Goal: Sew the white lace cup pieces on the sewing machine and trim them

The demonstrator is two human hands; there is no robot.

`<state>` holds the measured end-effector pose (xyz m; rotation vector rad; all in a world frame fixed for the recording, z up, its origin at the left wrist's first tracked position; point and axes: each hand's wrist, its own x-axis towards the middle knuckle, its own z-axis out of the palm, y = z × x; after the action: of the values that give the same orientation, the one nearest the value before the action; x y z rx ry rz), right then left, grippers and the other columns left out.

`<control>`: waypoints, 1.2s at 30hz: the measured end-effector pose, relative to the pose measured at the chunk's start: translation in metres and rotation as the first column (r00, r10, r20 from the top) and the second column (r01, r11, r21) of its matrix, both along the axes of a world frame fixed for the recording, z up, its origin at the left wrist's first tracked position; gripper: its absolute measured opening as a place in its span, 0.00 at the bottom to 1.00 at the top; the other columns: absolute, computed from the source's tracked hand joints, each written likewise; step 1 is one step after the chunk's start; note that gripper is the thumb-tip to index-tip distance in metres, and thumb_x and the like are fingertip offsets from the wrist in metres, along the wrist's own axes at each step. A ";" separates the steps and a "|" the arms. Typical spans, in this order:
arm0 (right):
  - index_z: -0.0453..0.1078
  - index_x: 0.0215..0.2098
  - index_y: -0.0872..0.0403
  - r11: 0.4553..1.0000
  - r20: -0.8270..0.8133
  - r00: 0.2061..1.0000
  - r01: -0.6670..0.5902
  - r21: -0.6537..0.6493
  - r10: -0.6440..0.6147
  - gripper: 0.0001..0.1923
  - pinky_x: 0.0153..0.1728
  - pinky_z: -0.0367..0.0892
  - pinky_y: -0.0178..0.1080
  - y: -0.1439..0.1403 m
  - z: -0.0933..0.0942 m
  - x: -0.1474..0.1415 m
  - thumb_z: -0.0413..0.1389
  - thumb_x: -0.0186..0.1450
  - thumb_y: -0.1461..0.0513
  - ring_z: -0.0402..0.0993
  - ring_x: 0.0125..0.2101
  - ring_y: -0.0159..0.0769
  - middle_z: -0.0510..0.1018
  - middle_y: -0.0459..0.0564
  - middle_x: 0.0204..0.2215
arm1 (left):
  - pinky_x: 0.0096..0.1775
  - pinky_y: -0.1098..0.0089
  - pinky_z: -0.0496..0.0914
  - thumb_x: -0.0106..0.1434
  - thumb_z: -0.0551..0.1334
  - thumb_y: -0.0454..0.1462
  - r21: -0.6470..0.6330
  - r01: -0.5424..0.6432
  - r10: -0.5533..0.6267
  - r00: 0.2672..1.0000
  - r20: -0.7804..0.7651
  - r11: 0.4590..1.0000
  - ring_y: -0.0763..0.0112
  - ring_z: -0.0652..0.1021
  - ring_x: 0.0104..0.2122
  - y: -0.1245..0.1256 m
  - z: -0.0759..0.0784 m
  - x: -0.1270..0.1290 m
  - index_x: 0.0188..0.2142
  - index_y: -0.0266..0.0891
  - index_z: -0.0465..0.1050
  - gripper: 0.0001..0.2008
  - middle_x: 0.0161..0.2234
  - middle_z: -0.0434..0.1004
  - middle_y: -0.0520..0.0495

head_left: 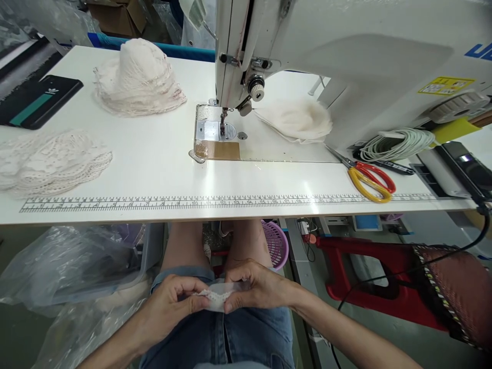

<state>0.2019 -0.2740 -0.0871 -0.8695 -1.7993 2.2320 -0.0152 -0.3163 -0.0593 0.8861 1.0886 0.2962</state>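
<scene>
Fingers [200,302] of both hands pinch small white scalloped lace piece [217,296].

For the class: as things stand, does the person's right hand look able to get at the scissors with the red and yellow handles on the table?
Probably yes. The scissors lie uncovered near the table's front edge, on the right hand's side. That hand is below the tabletop, pinching a small lace piece with the left hand, so it must let go first.

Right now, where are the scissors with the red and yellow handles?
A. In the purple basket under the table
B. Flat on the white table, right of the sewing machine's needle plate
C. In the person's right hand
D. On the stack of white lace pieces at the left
B: the scissors with the red and yellow handles lie on the white table, while both hands pinch a small white lace piece over the lap.
</scene>
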 end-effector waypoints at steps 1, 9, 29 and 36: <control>0.70 0.28 0.59 1.000 -0.010 1.000 -0.006 0.004 0.006 0.21 0.22 0.52 0.28 0.000 0.000 0.000 0.62 0.54 0.49 0.58 0.22 0.25 0.64 0.41 0.20 | 0.29 0.75 0.55 0.56 0.61 0.51 -0.008 -0.003 0.003 1.000 0.007 1.000 0.74 0.63 0.26 0.000 0.001 0.000 0.27 0.35 0.74 0.19 0.23 0.68 0.53; 0.71 0.29 0.60 0.998 -0.046 0.999 -0.002 0.064 0.005 0.19 0.24 0.55 0.29 0.001 0.002 0.001 0.59 0.58 0.50 0.60 0.24 0.27 0.66 0.43 0.22 | 0.31 0.75 0.58 0.57 0.62 0.49 -0.052 -0.012 0.013 1.000 0.016 0.999 0.71 0.66 0.29 0.003 0.005 -0.001 0.29 0.35 0.76 0.17 0.27 0.72 0.51; 0.67 0.27 0.59 0.991 -0.010 0.991 0.132 -0.029 -0.132 0.17 0.22 0.53 0.28 -0.006 0.009 -0.011 0.60 0.57 0.52 0.58 0.22 0.25 0.65 0.41 0.20 | 0.32 0.73 0.63 0.54 0.64 0.48 -0.023 -0.016 0.013 0.993 -0.114 1.000 0.66 0.73 0.32 0.001 -0.003 -0.001 0.34 0.34 0.77 0.18 0.30 0.78 0.45; 0.68 0.30 0.58 0.996 -0.004 0.996 0.087 0.036 -0.087 0.14 0.23 0.52 0.28 -0.004 0.015 -0.010 0.61 0.57 0.54 0.58 0.24 0.25 0.65 0.41 0.22 | 0.30 0.75 0.62 0.56 0.63 0.47 0.003 -0.018 0.018 0.996 -0.082 1.000 0.69 0.73 0.28 0.000 0.002 0.003 0.29 0.35 0.77 0.16 0.27 0.79 0.47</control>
<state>0.1922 -0.2782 -0.0717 -0.9195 -1.7590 2.1403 -0.0118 -0.3160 -0.0577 0.8971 1.1729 0.2782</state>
